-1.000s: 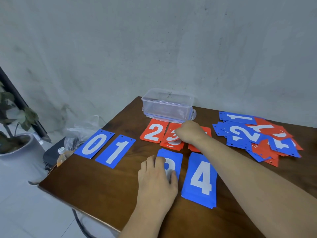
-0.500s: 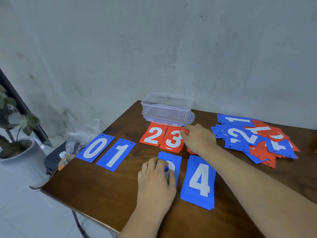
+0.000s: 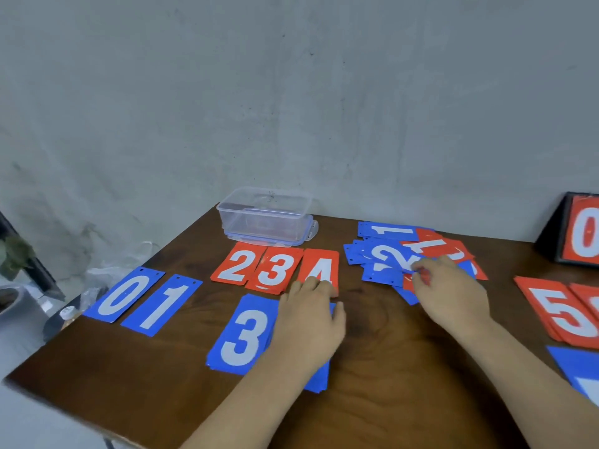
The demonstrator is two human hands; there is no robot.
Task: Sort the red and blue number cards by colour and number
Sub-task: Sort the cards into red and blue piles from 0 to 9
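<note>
Left hand lies flat, fingers straight, on the blue stack beside blue 3. Right hand rests on the mixed pile, fingers curled. Whether they pinch a card cannot be told.

**Covered, cropped and blurred**

The left hand lies over a blue stack, hiding its number, and its fingertips cover the foot of the red 4. The right hand is smeared at the fingers over the pile; whether it pinches a card I cannot tell. The right edge cuts off the stand, a red card and a blue card.
</note>
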